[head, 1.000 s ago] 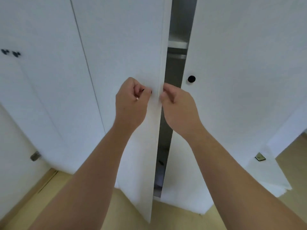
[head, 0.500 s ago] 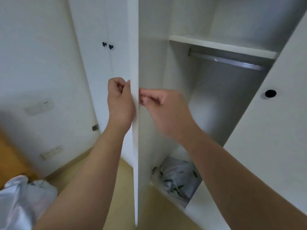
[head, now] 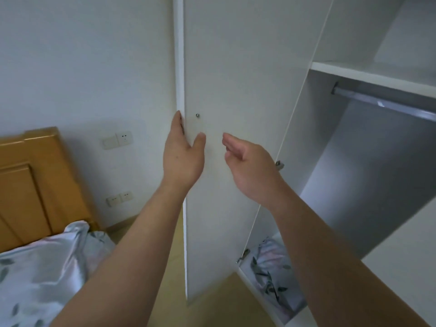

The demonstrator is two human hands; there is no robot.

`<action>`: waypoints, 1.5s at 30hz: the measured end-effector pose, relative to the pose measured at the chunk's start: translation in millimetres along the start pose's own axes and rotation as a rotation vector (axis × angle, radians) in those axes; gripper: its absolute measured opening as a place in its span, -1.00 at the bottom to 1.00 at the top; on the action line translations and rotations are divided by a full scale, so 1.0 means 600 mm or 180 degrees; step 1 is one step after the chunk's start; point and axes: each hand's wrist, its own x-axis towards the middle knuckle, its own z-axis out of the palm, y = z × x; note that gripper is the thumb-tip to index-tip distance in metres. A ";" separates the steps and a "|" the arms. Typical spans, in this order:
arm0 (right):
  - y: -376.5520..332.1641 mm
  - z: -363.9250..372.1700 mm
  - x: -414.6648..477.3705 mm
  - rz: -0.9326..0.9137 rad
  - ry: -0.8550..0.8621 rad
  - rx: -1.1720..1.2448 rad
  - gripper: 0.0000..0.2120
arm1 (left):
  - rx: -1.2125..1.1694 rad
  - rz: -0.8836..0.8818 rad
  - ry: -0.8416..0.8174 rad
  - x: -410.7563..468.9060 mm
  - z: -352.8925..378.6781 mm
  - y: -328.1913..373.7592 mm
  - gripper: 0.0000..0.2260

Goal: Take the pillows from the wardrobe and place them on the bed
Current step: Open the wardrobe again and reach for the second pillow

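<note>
A white, flat wardrobe door [head: 226, 161] stands swung wide open in the middle of the view, its thin front edge facing the camera and its smooth inner face turned to the right, with a small metal screw head [head: 197, 115] near that edge. The left hand [head: 182, 154] grips this door edge, fingers wrapped round the far side and thumb pressed on the inner face. The right hand [head: 247, 159] hangs free just beside it, fingers loosely curled and holding nothing, apart from the door panel. The open door stands between the bed [head: 35, 267] on the left and the wardrobe [head: 354, 161] interior on the right. Inside the wardrobe, a plain white shelf [head: 368, 76] crosses the upper part, and a round grey metal hanging rail [head: 382, 101] runs beneath it. Low in the compartment, on its floor, lies a pillow [head: 271, 272] in glossy pale fabric printed with dark leaf shapes, soft and crumpled, partly hidden behind the right forearm. Two small metal hinges [head: 279, 165] show along the door's hinged side. On the left, the bed carries bedding in the same shiny leaf-print fabric, rumpled, below a panelled orange-brown wooden headboard [head: 30, 180]. White wall sockets [head: 118, 140] sit on the pale wall between headboard and door, and the floor [head: 212, 310] is light yellowish wood.
</note>
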 end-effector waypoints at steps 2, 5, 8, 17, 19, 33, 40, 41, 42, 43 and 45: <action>0.013 -0.015 0.001 0.0103 0.0127 0.0032 -0.54 | 0.0231 0.0008 0.0164 -0.014 0.018 -0.002 -0.31; 0.038 -0.051 0.000 0.0308 0.0446 0.0067 -0.53 | 0.0685 0.0374 0.0602 -0.059 0.058 0.021 -0.29; 0.067 -0.106 -0.010 0.0565 0.0943 0.0018 -0.51 | 0.0632 0.1363 0.0580 -0.089 0.121 0.040 -0.37; 0.167 -0.316 -0.088 0.1568 0.2543 -0.1600 -0.45 | -0.1120 0.0466 -0.1784 -0.105 0.347 0.118 -0.66; 0.184 -0.345 -0.102 0.1794 0.2623 -0.2027 -0.43 | -0.1607 0.0050 -0.2273 -0.110 0.394 0.130 -0.69; 0.211 -0.447 -0.154 0.2511 0.2331 -0.3482 -0.73 | -0.2523 -0.0627 -0.3958 -0.165 0.582 0.240 -0.53; 0.180 -0.457 -0.167 0.2406 0.2364 -0.3256 -0.74 | -0.2424 -0.0632 -0.4003 -0.189 0.582 0.288 -0.53; 0.178 -0.456 -0.171 0.2357 0.2418 -0.3183 -0.73 | -0.2361 -0.0679 -0.3958 -0.186 0.578 0.289 -0.52; 0.173 -0.453 -0.180 0.2317 0.2483 -0.3131 -0.69 | -0.2307 -0.0726 -0.3943 -0.188 0.572 0.291 -0.51; 0.166 -0.448 -0.190 0.2287 0.2529 -0.3085 -0.64 | -0.2294 -0.0755 -0.3960 -0.190 0.564 0.292 -0.49; 0.147 -0.439 -0.216 0.2283 0.2584 -0.2945 -0.49 | -0.2310 -0.0795 -0.4016 -0.199 0.545 0.292 -0.49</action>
